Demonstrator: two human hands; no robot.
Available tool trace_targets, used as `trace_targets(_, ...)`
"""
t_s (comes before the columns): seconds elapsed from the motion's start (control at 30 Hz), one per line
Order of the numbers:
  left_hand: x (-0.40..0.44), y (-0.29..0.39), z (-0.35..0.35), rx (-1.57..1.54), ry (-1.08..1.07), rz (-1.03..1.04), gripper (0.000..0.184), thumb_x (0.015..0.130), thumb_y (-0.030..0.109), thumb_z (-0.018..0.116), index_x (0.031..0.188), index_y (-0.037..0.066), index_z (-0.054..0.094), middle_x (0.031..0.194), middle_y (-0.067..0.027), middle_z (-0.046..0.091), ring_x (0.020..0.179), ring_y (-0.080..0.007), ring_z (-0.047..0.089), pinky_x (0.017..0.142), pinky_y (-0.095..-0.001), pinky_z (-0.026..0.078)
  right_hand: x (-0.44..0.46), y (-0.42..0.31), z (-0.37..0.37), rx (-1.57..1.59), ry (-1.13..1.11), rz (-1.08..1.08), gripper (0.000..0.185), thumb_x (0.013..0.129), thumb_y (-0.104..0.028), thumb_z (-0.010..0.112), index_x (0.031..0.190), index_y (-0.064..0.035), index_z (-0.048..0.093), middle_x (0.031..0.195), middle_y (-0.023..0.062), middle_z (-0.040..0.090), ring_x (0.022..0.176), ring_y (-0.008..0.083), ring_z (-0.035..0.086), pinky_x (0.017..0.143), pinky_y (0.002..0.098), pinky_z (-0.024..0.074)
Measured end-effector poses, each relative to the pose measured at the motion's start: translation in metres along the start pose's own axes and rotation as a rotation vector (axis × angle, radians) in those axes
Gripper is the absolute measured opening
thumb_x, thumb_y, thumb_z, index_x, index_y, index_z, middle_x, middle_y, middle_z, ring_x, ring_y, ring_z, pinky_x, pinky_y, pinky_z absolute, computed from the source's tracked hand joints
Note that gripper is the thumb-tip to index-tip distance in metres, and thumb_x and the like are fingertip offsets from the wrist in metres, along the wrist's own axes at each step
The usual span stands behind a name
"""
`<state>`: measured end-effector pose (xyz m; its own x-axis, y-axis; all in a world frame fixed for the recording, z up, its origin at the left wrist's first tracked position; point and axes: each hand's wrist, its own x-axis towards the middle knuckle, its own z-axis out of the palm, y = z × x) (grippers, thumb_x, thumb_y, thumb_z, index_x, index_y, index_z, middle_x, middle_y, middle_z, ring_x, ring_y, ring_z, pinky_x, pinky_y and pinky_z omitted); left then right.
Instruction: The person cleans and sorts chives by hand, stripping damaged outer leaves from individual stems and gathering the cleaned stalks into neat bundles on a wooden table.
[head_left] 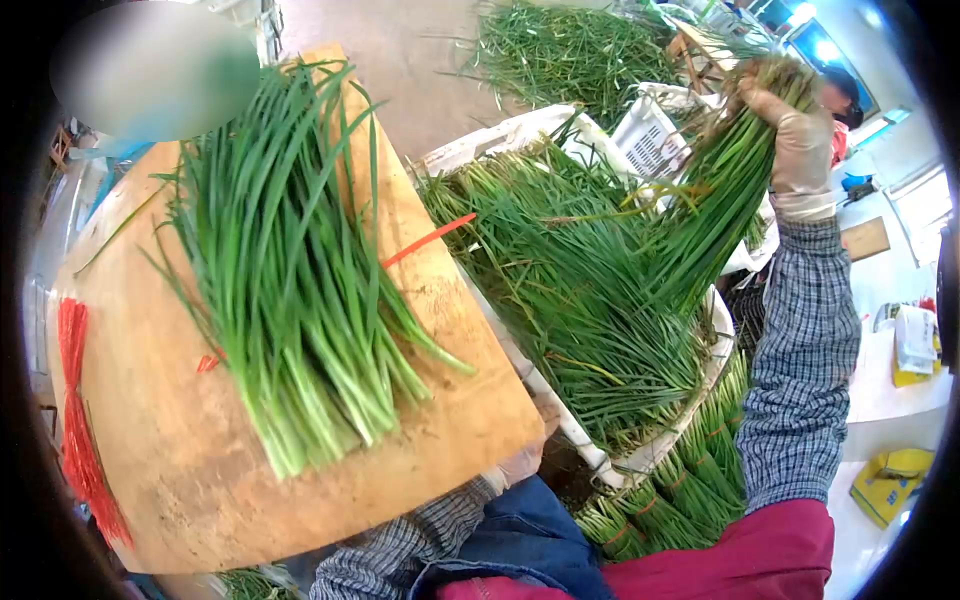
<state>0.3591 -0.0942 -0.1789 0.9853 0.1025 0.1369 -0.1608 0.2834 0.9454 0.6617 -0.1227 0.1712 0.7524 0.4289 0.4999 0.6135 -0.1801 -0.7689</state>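
Observation:
High at the right, my right hand is closed around a bunch of green leafy stalks, root ends up, leaves hanging over the white basket. That basket is filled with more loose stalks. My left hand shows only in part beside the lower right edge of the wooden board; its fingers are hidden. On the board lies a pile of cleaner stalks, pale ends toward me. An orange-red tie sticks out from under the pile's right side.
Red ties lie in a bundle at the board's left edge. Tied bunches stand below the basket. Farther back are a heap of stalks on the floor and a white crate. Another person is partly visible behind my right hand.

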Motion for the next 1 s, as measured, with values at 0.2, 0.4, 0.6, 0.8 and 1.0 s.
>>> trace_targets(0.2,-0.035,0.127,0.019,0.873,-0.438,0.191,0.031,0.074,0.011,0.052,0.103,0.004,0.059,0.101,-0.0135,0.06,0.093,-0.0277,0.058,0.079,-0.0352,0.047,-0.017,-0.126,0.059,0.033,-0.045,-0.965,0.014,0.082,-0.004,0.053,0.091,0.004,0.059,0.078,0.0116,0.062,0.065,0.0202,0.062,0.06,0.0311,0.0528)
trace_targets(0.4,-0.109,0.271,-0.028,0.669,0.062,0.079,0.026,0.081,0.007,0.051,0.105,0.002,0.059,0.097,-0.0122,0.062,0.087,-0.0254,0.06,0.079,-0.0339,0.048,-0.089,-0.264,0.145,-0.313,-0.016,-1.66,0.017,0.077,-0.012,0.058,0.087,0.0015,0.062,0.072,0.0071,0.062,0.061,0.0163,0.061,0.052,0.0248,0.0485)
trace_targets(0.6,-0.274,0.302,-0.096,0.096,0.866,0.153,0.043,0.09,0.031,0.037,0.122,0.004,0.045,0.115,-0.0122,0.054,0.102,-0.0299,0.054,0.087,-0.0396,0.045,-0.229,-0.327,0.232,0.065,-0.013,-1.91,0.021,0.07,-0.02,0.051,0.07,-0.0006,0.057,0.062,0.0093,0.051,0.062,0.0226,0.053,0.061,0.0359,0.0448)
trace_targets(0.8,-0.363,0.284,-0.097,-0.705,1.185,0.309,0.047,0.087,0.049,0.046,0.109,0.007,0.053,0.106,-0.0063,0.057,0.097,-0.015,0.055,0.085,-0.0276,0.046,-0.362,-0.3,0.324,0.607,-0.734,-1.794,0.02,0.069,-0.023,0.049,0.074,-0.0039,0.054,0.07,0.0077,0.055,0.071,0.0231,0.054,0.072,0.0359,0.0415)
trace_targets(1.0,-0.389,0.282,-0.084,-0.721,1.211,-0.022,0.033,0.089,0.036,0.047,0.106,0.01,0.056,0.095,-0.0057,0.06,0.086,-0.016,0.057,0.078,-0.0301,0.048,-0.457,-0.26,0.35,0.638,-1.0,-1.651,0.019,0.067,-0.022,0.05,0.074,-0.004,0.053,0.069,0.0059,0.052,0.07,0.0206,0.053,0.073,0.0331,0.0427)
